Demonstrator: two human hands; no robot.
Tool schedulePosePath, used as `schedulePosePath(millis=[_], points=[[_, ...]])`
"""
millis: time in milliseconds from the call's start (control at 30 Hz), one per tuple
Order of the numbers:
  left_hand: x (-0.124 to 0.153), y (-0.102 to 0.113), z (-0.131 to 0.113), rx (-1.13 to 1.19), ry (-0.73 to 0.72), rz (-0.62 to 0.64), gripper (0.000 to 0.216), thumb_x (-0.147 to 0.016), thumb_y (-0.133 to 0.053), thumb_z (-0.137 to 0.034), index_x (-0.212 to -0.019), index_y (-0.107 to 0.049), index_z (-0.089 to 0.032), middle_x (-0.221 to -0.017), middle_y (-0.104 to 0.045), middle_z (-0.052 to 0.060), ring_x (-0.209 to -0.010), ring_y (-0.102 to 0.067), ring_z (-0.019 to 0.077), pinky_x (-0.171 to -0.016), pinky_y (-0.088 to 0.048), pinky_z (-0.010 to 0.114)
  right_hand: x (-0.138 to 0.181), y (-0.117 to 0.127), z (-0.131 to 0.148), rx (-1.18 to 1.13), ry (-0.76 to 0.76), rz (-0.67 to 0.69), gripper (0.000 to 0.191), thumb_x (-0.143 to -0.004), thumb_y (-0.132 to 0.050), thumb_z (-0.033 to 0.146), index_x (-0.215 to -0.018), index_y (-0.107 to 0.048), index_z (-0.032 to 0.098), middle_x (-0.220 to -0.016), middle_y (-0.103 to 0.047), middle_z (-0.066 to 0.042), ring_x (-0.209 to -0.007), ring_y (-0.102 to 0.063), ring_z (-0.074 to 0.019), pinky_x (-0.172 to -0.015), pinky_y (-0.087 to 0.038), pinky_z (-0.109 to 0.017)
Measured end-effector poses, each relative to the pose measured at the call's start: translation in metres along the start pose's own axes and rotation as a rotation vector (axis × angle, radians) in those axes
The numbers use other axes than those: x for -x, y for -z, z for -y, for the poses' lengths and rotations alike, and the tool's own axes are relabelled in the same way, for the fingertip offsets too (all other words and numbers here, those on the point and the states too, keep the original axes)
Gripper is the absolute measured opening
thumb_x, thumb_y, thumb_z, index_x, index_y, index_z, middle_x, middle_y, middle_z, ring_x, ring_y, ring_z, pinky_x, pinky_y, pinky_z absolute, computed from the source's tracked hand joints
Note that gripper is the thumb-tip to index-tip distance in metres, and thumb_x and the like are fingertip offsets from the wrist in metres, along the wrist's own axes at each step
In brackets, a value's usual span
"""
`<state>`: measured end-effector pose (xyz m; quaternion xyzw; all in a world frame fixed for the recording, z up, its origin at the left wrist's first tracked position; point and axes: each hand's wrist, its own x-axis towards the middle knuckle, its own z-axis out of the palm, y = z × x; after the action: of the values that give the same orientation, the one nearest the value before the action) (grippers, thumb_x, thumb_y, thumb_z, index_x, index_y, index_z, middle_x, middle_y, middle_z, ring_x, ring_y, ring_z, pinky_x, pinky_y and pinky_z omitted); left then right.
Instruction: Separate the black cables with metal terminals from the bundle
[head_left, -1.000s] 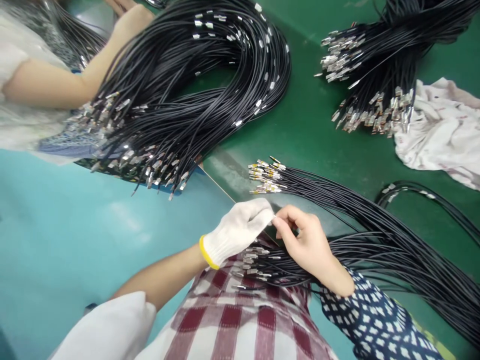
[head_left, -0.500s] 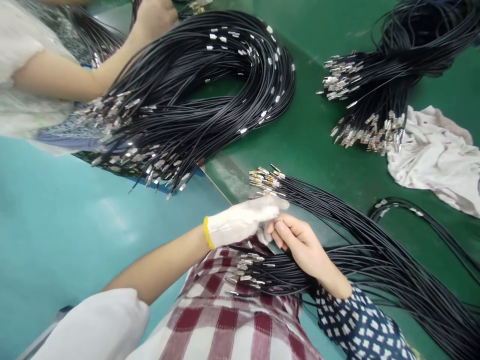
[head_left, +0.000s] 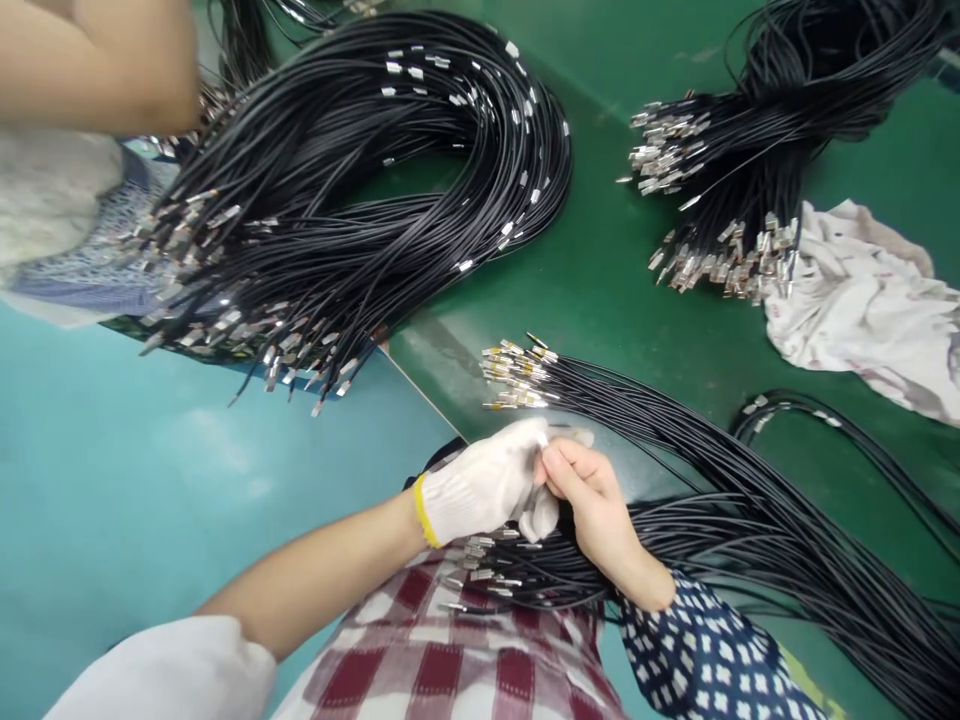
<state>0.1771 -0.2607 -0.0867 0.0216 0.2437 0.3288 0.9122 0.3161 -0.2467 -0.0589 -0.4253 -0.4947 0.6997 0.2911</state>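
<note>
White-gloved left hand (head_left: 484,483), head view: yellow cuff (head_left: 425,510), fingers bent, meeting the bare right hand (head_left: 604,510) at the fingertips. Right thumb and index are together in a pinch up against the glove; a tiny whitish bit shows there, too small to identify. Can't tell whether the left is clamped on anything, its fingers are partly hidden.

Lower black cable bundle (head_left: 720,530) runs just below and behind the right hand, metal ends (head_left: 487,575) poking out beneath the glove, over the checked apron (head_left: 439,670). Upper black cable bundle (head_left: 720,445) lies on the green table (head_left: 600,290), just beyond the hands, yellow-marked ends (head_left: 517,375) pointing left. Both run off lower right.

Same view, further out: big looped cable pile (head_left: 420,230) upper left, co-worker's forearm (head_left: 97,70) beside it, blurred. Crossed cable pile (head_left: 795,125) upper right, ends toward left and below, crumpled white cloth (head_left: 862,310) touching it. Thin cable loop (head_left: 885,463) sits right of the upper bundle.
</note>
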Motion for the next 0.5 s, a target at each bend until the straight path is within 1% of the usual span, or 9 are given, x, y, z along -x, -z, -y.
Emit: schedulePosePath(millis=[100, 200, 267, 333, 400, 500], points=[[-0.001, 0.000, 0.002, 0.019, 0.018, -0.003, 0.049, -0.098, -0.035, -0.047, -0.108, -0.065, -0.010, -0.060, -0.061, 0.003, -0.051, -0.057, 0.0166, -0.056, -0.047, 0.028, 0.001, 0.000, 0.001, -0.002, 0.004, -0.016, 0.044, -0.093, -0.058, 0.050, -0.063, -0.058, 0.017, -0.053, -0.030, 0.007, -0.048, -0.026, -0.0088, -0.048, -0.024, -0.023], [0.000, -0.003, 0.003, 0.032, -0.052, -0.027, 0.041, -0.097, -0.043, -0.046, -0.091, -0.066, -0.012, -0.058, -0.058, 0.002, -0.053, -0.057, 0.0156, -0.059, -0.047, 0.027, 0.001, 0.001, 0.001, 0.007, 0.001, -0.030, 0.044, -0.093, -0.059, 0.049, -0.063, -0.058, 0.017, -0.053, -0.031, 0.007, -0.049, -0.026, -0.0090, -0.048, -0.024, -0.023], [0.001, -0.004, 0.004, 0.049, -0.126, -0.045, 0.035, -0.095, -0.049, -0.042, -0.080, -0.064, -0.014, -0.058, -0.056, 0.001, -0.054, -0.055, 0.0141, -0.061, -0.047, 0.026, 0.001, 0.001, 0.000, 0.022, 0.003, -0.037, 0.044, -0.093, -0.059, 0.048, -0.062, -0.058, 0.017, -0.053, -0.031, 0.007, -0.050, -0.025, -0.0093, -0.049, -0.024, -0.024], [0.002, -0.003, 0.005, 0.060, -0.179, -0.066, 0.034, -0.095, -0.053, -0.039, -0.070, -0.060, -0.016, -0.057, -0.053, 0.000, -0.054, -0.054, 0.0129, -0.062, -0.046, 0.025, 0.001, 0.002, -0.001, 0.041, 0.003, -0.038, 0.044, -0.093, -0.059, 0.049, -0.062, -0.057, 0.017, -0.053, -0.030, 0.007, -0.050, -0.024, -0.0095, -0.049, -0.022, -0.025], [0.002, 0.000, 0.006, 0.059, -0.188, -0.083, 0.037, -0.094, -0.055, -0.038, -0.064, -0.055, -0.017, -0.055, -0.049, -0.001, -0.053, -0.051, 0.0122, -0.059, -0.045, 0.024, 0.000, 0.002, -0.002, 0.057, 0.001, -0.043, 0.045, -0.093, -0.058, 0.050, -0.061, -0.057, 0.017, -0.053, -0.029, 0.007, -0.050, -0.023, -0.0095, -0.048, -0.021, -0.025], [0.000, 0.008, 0.007, 0.043, -0.153, -0.105, 0.041, -0.092, -0.058, -0.040, -0.059, -0.051, -0.018, -0.052, -0.045, -0.002, -0.052, -0.048, 0.0114, -0.056, -0.042, 0.024, -0.001, 0.003, -0.002, 0.076, -0.011, -0.040, 0.045, -0.093, -0.058, 0.051, -0.063, -0.057, 0.017, -0.053, -0.029, 0.007, -0.049, -0.023, -0.0092, -0.047, -0.018, -0.025]])
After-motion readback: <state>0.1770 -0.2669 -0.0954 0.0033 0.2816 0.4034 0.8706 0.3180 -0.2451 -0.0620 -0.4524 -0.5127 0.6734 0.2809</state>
